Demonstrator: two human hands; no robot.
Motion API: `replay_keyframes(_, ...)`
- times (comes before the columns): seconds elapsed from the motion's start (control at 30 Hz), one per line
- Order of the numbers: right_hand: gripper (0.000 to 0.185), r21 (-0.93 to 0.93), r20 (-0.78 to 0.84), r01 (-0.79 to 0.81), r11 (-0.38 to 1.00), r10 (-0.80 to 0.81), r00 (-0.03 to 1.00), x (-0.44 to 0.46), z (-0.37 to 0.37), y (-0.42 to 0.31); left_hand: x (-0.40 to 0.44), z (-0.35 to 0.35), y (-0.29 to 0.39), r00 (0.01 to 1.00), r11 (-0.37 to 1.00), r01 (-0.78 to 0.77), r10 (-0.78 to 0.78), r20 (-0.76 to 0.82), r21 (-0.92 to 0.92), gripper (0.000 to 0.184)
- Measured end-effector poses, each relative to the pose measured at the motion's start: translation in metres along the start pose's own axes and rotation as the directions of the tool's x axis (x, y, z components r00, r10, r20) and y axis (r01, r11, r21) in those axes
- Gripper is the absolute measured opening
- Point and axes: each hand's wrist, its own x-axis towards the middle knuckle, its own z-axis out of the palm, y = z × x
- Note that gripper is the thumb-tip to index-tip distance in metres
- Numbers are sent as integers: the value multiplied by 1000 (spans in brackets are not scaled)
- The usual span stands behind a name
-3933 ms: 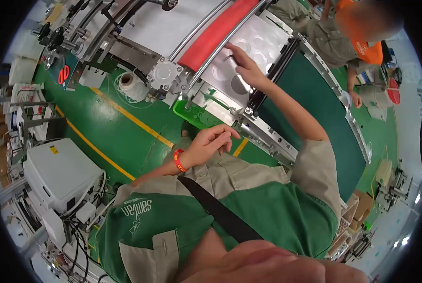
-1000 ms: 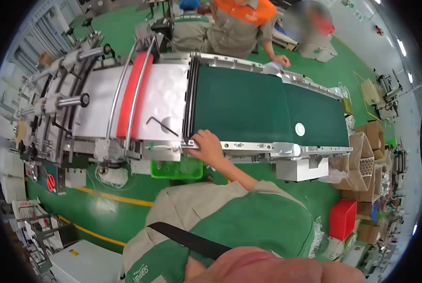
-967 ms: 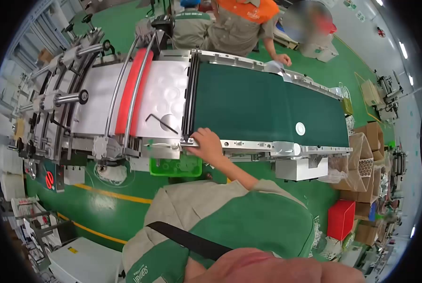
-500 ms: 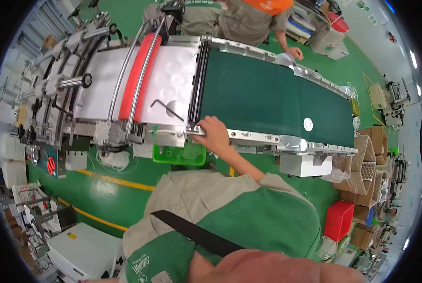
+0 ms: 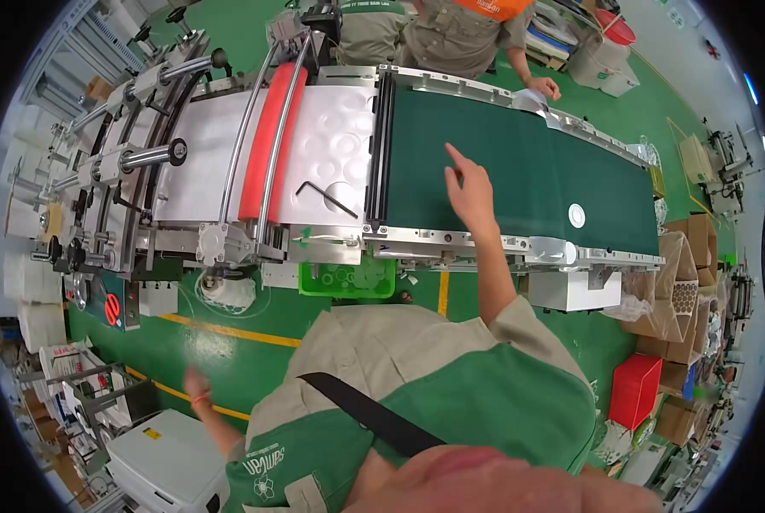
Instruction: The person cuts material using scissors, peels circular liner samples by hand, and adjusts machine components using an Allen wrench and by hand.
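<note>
My right hand [image 5: 470,195] is over the dark green conveyor belt [image 5: 519,162], index finger and thumb stretched out, holding nothing. I cannot tell whether it touches the belt. To its left, a black hex key [image 5: 327,198] lies on a white sheet with round embossed shapes [image 5: 327,128], close to the dark rollers [image 5: 380,154] at the belt's edge. My left hand [image 5: 197,385] hangs low at my left side, away from the machine, its fingers smeared by motion. A white ring-shaped disc [image 5: 576,215] lies on the belt, right of my right hand.
A red roller [image 5: 271,141] crosses the white sheet between metal bars. Below the machine sits a green crate [image 5: 348,278]. Across the belt, another person's hand [image 5: 543,87] is near the far rail. A white box [image 5: 575,291] hangs under the near rail; cardboard boxes [image 5: 686,282] stand right.
My right hand has left the metal rail by the rollers and moved up and right over the belt. My left hand has come into view at lower left. The view has shifted slightly.
</note>
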Motion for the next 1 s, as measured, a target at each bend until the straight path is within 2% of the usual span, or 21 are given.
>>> replay_keyframes(0.03, 41, -169, 136, -98, 981, 121, 983, 3, 3, 11, -2, 31, -7, 965, 910, -101, -9, 262, 403, 29)
replay_keyframes(0.07, 41, -172, 130, -94, 981, 117, 985, 2, 8, 19, -11, 67, -10, 884, 931, 281, -345, 315, 232, 33)
replay_keyframes(0.1, 41, -250, 241, -103, 963, 165, 956, -2, 13, 26, -9, 99, -17, 800, 824, 197, -448, 399, 532, 38)
replay_keyframes(0.13, 41, -328, 348, -105, 939, 224, 910, -9, 18, 32, -7, 125, -38, 760, 794, 180, -487, 431, 581, 39)
replay_keyframes(0.17, 42, -343, 372, -102, 934, 235, 898, -14, 23, 34, -6, 151, -58, 716, 764, 156, -524, 461, 626, 41)
replay_keyframes(0.23, 43, -342, 378, -107, 934, 240, 894, -22, 28, 36, -19, 185, -77, 681, 742, 71, -525, 511, 667, 42)
replay_keyframes(0.33, 44, -334, 370, -81, 939, 210, 905, -8, 27, 22, -33, 207, -86, 693, 770, -16, -451, 563, 637, 42)
replay_keyframes(0.4, 44, -128, 232, -103, 986, 131, 964, 5, 22, 1, -38, 209, -91, 705, 782, -38, -420, 571, 622, 43)
replay_keyframes(0.47, 40, -212, 194, 18, 977, 24, 981, 27, 35, 3, -47, 207, -90, 708, 787, -20, -424, 564, 617, 43)
replay_keyframes(0.5, 40, -227, 211, 0, 974, 49, 976, 8, 38, 15, -49, 211, -81, 722, 800, -23, -402, 564, 600, 43)
replay_keyframes(0.57, 35, -452, 397, -24, 892, 225, 890, 31, 55, 33, -47, 215, -73, 734, 804, -37, -381, 562, 593, 43)
replay_keyframes(0.6, 35, -455, 378, -19, 890, 212, 901, 32, 48, 26, -45, 216, -72, 741, 810, -38, -370, 561, 585, 44)
replay_keyframes(0.67, 31, -306, 251, -106, 946, 188, 950, 24, 29, 8, -41, 219, -69, 745, 821, -39, -356, 564, 569, 44)
replay_keyframes(0.7, 31, -308, 244, -102, 946, 182, 953, 25, 30, 14, -40, 218, -70, 746, 823, -38, -354, 563, 567, 44)
replay_keyframes(0.77, 30, -382, 330, -105, 918, 241, 913, 18, 42, 33, -42, 216, -75, 746, 826, -36, -352, 565, 562, 45)
replay_keyframes(0.87, 30, -371, 359, -115, 921, 257, 897, 17, 52, 37, -47, 210, -84, 742, 825, -24, -363, 563, 565, 45)
replay_keyframes(0.93, 31, -366, 364, -115, 923, 256, 895, 19, 56, 34, -47, 208, -87, 737, 822, -22, -371, 565, 569, 46)
replay_keyframes(1.0, 33, -304, 324, -88, 948, 190, 927, 15, 57, 27, -48, 205, -91, 732, 821, -22, -376, 569, 571, 46)
